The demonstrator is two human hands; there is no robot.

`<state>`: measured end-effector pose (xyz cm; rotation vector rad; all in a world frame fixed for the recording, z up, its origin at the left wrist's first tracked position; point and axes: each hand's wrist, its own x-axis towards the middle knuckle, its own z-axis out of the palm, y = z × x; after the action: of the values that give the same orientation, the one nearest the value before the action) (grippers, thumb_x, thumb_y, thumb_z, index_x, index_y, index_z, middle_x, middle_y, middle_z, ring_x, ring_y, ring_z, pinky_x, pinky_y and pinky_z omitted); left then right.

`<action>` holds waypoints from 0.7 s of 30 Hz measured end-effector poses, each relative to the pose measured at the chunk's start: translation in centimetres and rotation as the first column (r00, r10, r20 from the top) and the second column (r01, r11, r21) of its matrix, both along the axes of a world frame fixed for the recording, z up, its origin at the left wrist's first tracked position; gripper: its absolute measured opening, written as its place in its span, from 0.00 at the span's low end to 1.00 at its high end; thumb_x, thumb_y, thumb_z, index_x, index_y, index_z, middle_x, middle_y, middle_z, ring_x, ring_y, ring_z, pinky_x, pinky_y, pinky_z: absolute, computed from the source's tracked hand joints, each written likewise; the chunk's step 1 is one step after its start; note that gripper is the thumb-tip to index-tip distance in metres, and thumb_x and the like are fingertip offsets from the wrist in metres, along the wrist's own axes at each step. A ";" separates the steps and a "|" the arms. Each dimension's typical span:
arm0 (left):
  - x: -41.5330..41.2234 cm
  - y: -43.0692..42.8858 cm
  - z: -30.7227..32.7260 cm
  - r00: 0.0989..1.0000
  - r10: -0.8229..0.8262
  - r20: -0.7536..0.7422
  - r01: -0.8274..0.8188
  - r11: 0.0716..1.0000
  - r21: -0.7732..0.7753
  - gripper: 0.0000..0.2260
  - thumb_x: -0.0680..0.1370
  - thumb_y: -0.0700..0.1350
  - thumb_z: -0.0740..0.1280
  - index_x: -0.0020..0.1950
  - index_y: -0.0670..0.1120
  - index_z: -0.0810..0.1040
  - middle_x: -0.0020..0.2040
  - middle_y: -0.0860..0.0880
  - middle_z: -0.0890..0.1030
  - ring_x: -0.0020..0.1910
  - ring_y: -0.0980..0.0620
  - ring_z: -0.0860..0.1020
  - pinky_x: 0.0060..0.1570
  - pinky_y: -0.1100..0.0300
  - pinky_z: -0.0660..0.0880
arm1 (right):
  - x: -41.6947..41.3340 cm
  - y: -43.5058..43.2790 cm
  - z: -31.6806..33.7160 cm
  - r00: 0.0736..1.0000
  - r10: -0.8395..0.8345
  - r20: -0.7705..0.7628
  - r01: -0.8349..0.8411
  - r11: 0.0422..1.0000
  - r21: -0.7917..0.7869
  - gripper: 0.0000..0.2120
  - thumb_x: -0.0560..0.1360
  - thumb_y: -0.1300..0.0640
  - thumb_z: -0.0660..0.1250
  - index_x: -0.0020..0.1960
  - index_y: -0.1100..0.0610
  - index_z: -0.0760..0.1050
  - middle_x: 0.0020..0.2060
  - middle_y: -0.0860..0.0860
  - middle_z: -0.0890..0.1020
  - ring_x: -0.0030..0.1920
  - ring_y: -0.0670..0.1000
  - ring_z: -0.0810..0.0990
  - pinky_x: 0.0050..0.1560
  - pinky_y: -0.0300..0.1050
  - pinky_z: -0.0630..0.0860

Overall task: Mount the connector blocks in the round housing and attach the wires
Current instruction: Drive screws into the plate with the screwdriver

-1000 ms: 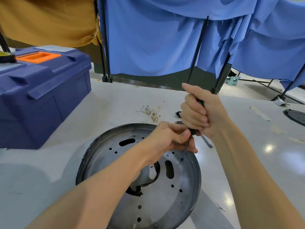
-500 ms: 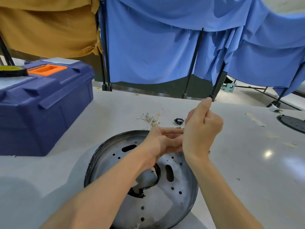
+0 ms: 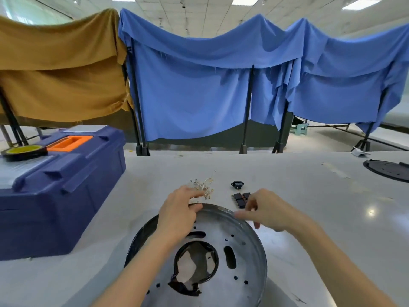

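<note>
The round metal housing (image 3: pixel 243 251) lies flat on the white table in front of me, its central hole ringed with a black grommet. My left hand (image 3: pixel 179 211) rests on the housing's far rim with relaxed fingers, its fingertips close to a small bundle of thin wires (image 3: pixel 204 185). My right hand (image 3: pixel 267 210) hovers over the rim's far right side, fingers loose and blurred, holding nothing I can see. Just beyond it lie black connector blocks (image 3: pixel 240 198), and a small black socket (image 3: pixel 237 185) sits further back.
A dark blue toolbox (image 3: pixel 66 187) with an orange handle stands at the left, a yellow-cored tape roll (image 3: pixel 24 150) on its lid. Another round black plate (image 3: pixel 391 171) lies at the far right. Cloth-draped stands (image 3: pixel 245 120) line the table's far edge.
My right hand gripped a screwdriver over the housing a second ago; that tool is out of sight now. Both hands have moved to the far rim, and my view has tilted up.
</note>
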<state>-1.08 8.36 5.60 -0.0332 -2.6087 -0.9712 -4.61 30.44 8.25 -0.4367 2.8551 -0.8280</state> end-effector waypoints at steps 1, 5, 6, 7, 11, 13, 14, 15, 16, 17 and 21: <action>-0.1 -0.5 -0.2 1.000 0.006 0.031 -0.005 0.999 -0.039 0.14 0.78 0.45 0.67 0.63 0.54 0.78 0.62 0.55 0.77 0.63 0.53 0.73 0.61 0.54 0.71 | 0.1 -0.1 -0.8 0.997 0.031 0.065 -0.031 1.000 -0.001 0.18 0.76 0.45 0.68 0.43 0.61 0.78 0.23 0.50 0.76 0.17 0.46 0.63 0.20 0.35 0.60; -0.3 -1.7 -0.9 0.987 0.098 0.125 -0.068 0.972 -0.225 0.13 0.80 0.48 0.65 0.64 0.53 0.78 0.60 0.51 0.80 0.60 0.48 0.76 0.56 0.53 0.73 | 0.1 -0.7 -1.6 0.991 0.135 -0.009 -0.135 0.991 0.023 0.17 0.76 0.55 0.62 0.30 0.58 0.65 0.25 0.52 0.61 0.25 0.51 0.58 0.28 0.41 0.57; -0.3 -1.9 -0.9 0.986 0.108 0.126 -0.077 0.970 -0.231 0.12 0.80 0.48 0.64 0.62 0.53 0.79 0.58 0.51 0.81 0.58 0.47 0.77 0.55 0.53 0.74 | 0.2 -0.9 -1.4 0.986 0.159 -0.050 -0.156 0.986 0.059 0.18 0.75 0.57 0.62 0.29 0.57 0.60 0.27 0.53 0.59 0.28 0.51 0.57 0.31 0.43 0.57; -0.4 -1.9 -1.0 0.986 0.118 0.119 -0.088 0.968 -0.233 0.11 0.80 0.47 0.63 0.61 0.53 0.79 0.57 0.50 0.82 0.56 0.47 0.78 0.53 0.53 0.75 | 0.2 -0.9 -1.2 0.982 0.179 -0.067 -0.174 0.982 0.072 0.19 0.75 0.58 0.61 0.29 0.56 0.57 0.29 0.54 0.58 0.31 0.51 0.56 0.32 0.43 0.56; -1.2 -2.3 -0.8 0.986 0.134 0.098 -0.109 0.967 -0.229 0.11 0.81 0.47 0.61 0.60 0.53 0.80 0.57 0.48 0.81 0.57 0.46 0.77 0.55 0.52 0.74 | 0.3 -0.7 -0.2 0.972 0.232 -0.039 -0.232 0.973 0.010 0.18 0.75 0.62 0.61 0.30 0.58 0.57 0.29 0.54 0.56 0.30 0.50 0.53 0.30 0.42 0.52; -1.4 -2.6 -0.5 0.986 0.129 0.101 -0.107 0.974 -0.198 0.11 0.81 0.47 0.62 0.60 0.52 0.80 0.58 0.49 0.82 0.58 0.46 0.77 0.57 0.52 0.73 | 0.2 -0.3 -0.1 0.975 0.219 -0.025 -0.220 0.975 -0.012 0.16 0.75 0.63 0.61 0.31 0.61 0.59 0.28 0.53 0.56 0.28 0.49 0.53 0.28 0.40 0.52; -1.4 -2.8 -0.3 0.988 0.120 0.093 -0.103 0.980 -0.169 0.11 0.81 0.47 0.62 0.60 0.51 0.81 0.58 0.50 0.82 0.57 0.47 0.77 0.57 0.52 0.73 | 0.1 0.0 0.0 0.980 0.201 -0.004 -0.201 0.979 -0.033 0.16 0.75 0.63 0.61 0.31 0.63 0.60 0.26 0.52 0.56 0.26 0.49 0.53 0.25 0.40 0.52; -1.3 -2.8 0.1 0.992 0.101 0.075 -0.090 0.987 -0.133 0.11 0.81 0.47 0.62 0.59 0.50 0.81 0.57 0.50 0.82 0.56 0.48 0.78 0.57 0.52 0.74 | 0.0 0.3 0.0 0.983 0.181 0.024 -0.179 0.982 -0.059 0.15 0.74 0.63 0.61 0.31 0.64 0.60 0.25 0.51 0.56 0.24 0.50 0.54 0.24 0.38 0.52; -1.1 -2.7 0.5 0.997 0.070 0.044 -0.065 0.993 -0.099 0.11 0.81 0.48 0.62 0.58 0.50 0.82 0.55 0.51 0.83 0.55 0.48 0.79 0.57 0.52 0.74 | -0.2 0.7 0.0 0.985 0.163 0.049 -0.159 0.984 -0.082 0.15 0.74 0.64 0.61 0.31 0.64 0.61 0.24 0.51 0.56 0.23 0.51 0.55 0.24 0.37 0.52; -0.8 -2.4 1.1 1.000 0.024 0.006 -0.023 0.997 -0.072 0.11 0.81 0.49 0.62 0.56 0.49 0.83 0.54 0.51 0.84 0.55 0.49 0.79 0.57 0.53 0.74 | -0.3 1.0 0.1 0.987 0.149 0.066 -0.143 0.985 -0.098 0.14 0.73 0.64 0.61 0.31 0.63 0.61 0.24 0.52 0.56 0.23 0.52 0.55 0.24 0.37 0.53; 1.6 0.9 3.8 0.967 -0.246 0.063 0.250 0.966 -0.065 0.26 0.77 0.64 0.53 0.43 0.45 0.79 0.43 0.47 0.80 0.43 0.48 0.76 0.53 0.51 0.74 | -1.0 1.5 0.5 0.989 0.107 0.097 -0.093 0.985 -0.146 0.14 0.72 0.67 0.60 0.30 0.60 0.59 0.26 0.54 0.57 0.25 0.53 0.56 0.27 0.43 0.54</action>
<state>0.50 9.24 9.41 -0.3647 -2.7361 -0.9701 -5.65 31.97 8.75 -0.5325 2.6656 -1.0068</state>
